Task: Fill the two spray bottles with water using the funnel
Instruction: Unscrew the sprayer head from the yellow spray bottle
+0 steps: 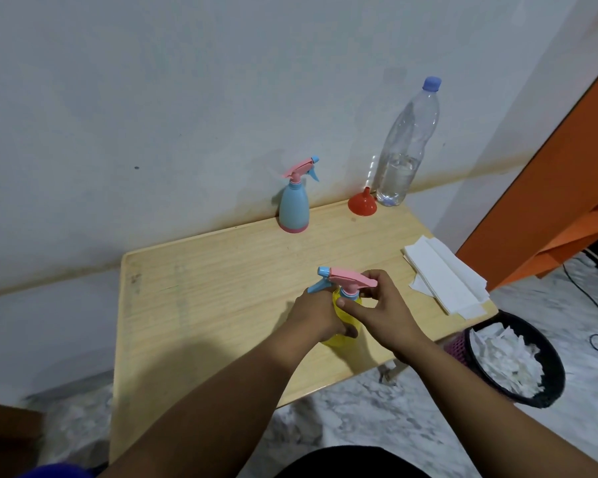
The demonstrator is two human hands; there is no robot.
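Left hand (316,313) grips yellow spray bottle (342,336); right hand (380,312) pinches its collar (upright).

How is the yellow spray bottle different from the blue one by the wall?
The yellow spray bottle has a see-through yellow body; the blue spray bottle is solid blue with a pink base. The yellow one stands near the table's front edge, gripped by the left hand with the right hand at its neck; the blue one stands untouched at the back. Both are upright and wear the same pink-and-blue trigger head.
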